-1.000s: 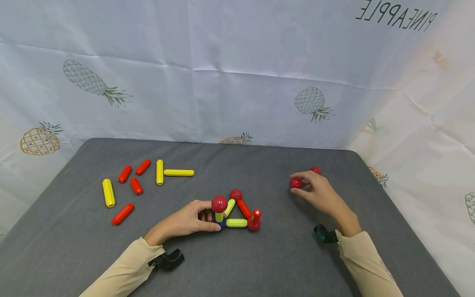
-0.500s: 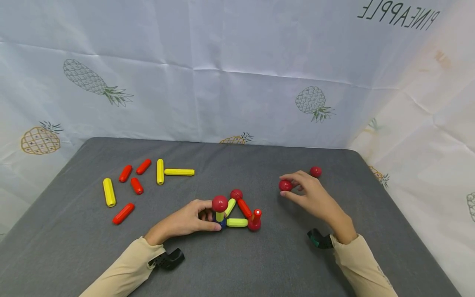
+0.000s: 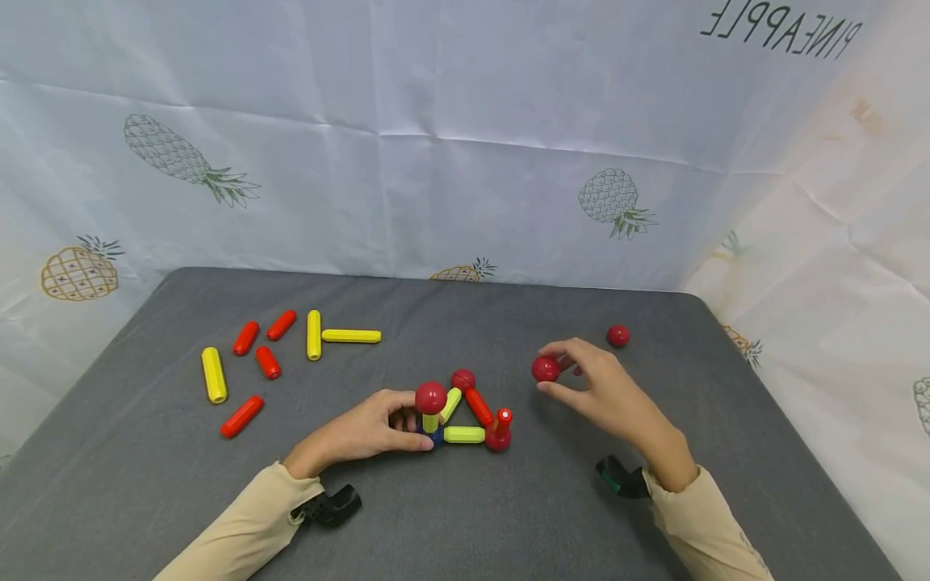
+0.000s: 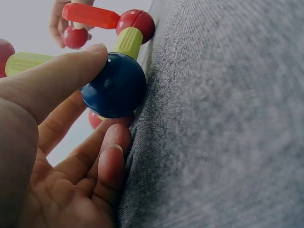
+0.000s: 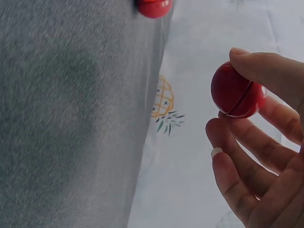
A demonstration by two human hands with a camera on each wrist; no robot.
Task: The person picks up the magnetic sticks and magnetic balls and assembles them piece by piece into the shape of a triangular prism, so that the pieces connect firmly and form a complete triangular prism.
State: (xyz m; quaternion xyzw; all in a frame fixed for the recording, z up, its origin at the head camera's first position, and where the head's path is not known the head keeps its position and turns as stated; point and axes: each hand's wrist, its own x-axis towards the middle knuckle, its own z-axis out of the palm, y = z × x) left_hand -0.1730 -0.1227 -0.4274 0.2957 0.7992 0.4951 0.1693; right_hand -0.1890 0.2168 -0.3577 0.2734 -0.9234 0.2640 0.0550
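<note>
My left hand grips the dark blue ball at one corner of a triangular frame of rods and balls on the table. From that blue ball a lime rod stands up, topped by a red ball. Another lime rod runs right to a red corner ball, where a short red rod points upward. A red rod joins it to the far red ball. To the right, my right hand pinches a loose red ball between thumb and fingers, above the table.
Several loose red rods and yellow rods lie on the left of the grey table. One red ball rests at the back right. A white curtain with pineapple prints hangs behind the table.
My right hand has carried the pinched red ball leftward toward the frame, leaving the other red ball behind on the table. The left hand and the frame have stayed in place.
</note>
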